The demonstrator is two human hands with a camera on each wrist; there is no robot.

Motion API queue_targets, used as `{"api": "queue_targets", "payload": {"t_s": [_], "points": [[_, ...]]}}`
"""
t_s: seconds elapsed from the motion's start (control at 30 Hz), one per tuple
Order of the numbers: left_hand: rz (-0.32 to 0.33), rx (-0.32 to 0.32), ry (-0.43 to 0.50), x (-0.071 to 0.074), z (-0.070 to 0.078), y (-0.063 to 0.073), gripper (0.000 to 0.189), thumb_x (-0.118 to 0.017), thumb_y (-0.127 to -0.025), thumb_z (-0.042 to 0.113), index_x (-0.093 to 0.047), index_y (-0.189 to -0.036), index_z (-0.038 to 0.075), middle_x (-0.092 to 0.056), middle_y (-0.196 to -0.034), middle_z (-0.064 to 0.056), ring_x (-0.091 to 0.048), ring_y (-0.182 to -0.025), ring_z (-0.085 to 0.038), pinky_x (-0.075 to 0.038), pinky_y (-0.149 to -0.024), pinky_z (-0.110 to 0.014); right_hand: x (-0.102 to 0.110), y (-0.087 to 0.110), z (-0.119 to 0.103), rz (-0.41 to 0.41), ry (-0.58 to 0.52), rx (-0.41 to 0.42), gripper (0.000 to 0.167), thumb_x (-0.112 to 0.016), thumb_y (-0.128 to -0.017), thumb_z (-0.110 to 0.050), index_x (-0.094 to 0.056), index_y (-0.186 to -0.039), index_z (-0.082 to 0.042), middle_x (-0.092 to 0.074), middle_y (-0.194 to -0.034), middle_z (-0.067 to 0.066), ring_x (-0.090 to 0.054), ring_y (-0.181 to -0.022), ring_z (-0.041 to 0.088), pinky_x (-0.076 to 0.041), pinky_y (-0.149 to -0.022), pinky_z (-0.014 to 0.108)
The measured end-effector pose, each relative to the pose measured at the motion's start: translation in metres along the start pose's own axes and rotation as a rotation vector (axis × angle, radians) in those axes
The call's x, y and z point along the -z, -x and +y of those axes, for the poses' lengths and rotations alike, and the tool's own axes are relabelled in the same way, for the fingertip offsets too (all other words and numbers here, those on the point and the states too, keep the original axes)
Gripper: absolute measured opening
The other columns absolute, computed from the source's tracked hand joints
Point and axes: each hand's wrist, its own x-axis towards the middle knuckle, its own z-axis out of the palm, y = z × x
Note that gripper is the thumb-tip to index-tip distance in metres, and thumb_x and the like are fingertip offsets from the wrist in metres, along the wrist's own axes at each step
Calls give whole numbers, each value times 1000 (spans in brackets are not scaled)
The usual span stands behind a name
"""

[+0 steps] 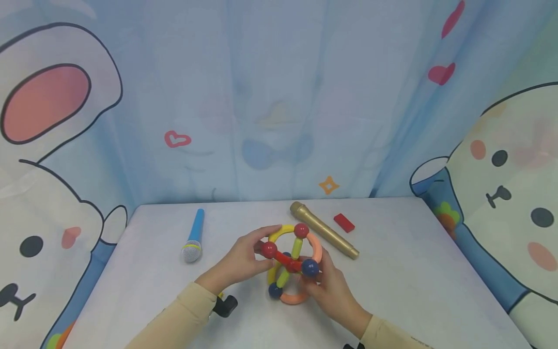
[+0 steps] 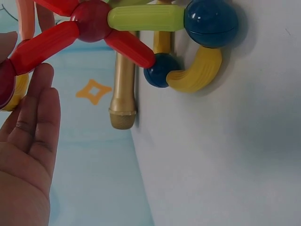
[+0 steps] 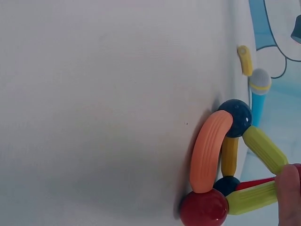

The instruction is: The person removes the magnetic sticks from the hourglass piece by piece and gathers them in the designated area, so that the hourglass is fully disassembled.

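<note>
Head view: a rod-and-ball toy [image 1: 283, 260] at the lower centre of the frame, between a person's two hands. The left grip [image 1: 240, 260] is drawn in to a pinch, thumb and fingers about the red ball [image 1: 269, 250] at the toy's left corner. The right grip [image 1: 337, 293] is curled at the toy's right side, holding it near a blue ball [image 1: 310, 267]. On the white surface [image 1: 418, 271], a blue microphone [image 1: 197, 230] lies left of centre; right of centre, a gold microphone [image 1: 326, 230] slants beside a red block [image 1: 344, 223].
</note>
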Motion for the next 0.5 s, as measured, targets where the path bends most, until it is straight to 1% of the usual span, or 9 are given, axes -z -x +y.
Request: {"api": "queue_targets", "payload": {"t_s": [0.13,0.27,0.4,0.5], "points": [[11,8,11,0,-1,0,77,-79,-83,4,-46,-148,29,-51,-142,0,-65,-106,-15,-54,-90,-45,-1,-2,0,15,-24,-6,83,-78,-83,1,-31,-147,-22,-63,-129,4,-66,-112,26,-57,-81,31],[28,16,14,-1,-3,1,78,-79,-82,3,-46,-148,29,-52,-140,0,-66,-105,-14,-55,-89,-45,0,-5,3,14,-20,29,84,-78,-83,2,-32,-148,-23,-64,-128,3,-66,-112,25,-57,-82,32],[54,31,29,-3,-4,2,78,-80,-82,3,-46,-148,29,-52,-138,-1,-67,-100,-13,-56,-87,-44,2,-9,7,-9,-27,79,86,-77,-84,3,-30,-151,-25,-65,-128,1,-64,-113,19,-56,-86,33],[80,42,49,-6,-5,4,79,-80,-81,3,-46,-147,29,-52,-137,-1,-67,-97,-11,-57,-84,-41,4,-13,9,-30,-41,106,86,-75,-85,4,-30,-152,-25,-64,-129,-1,-64,-114,15,-54,-90,35]]}}
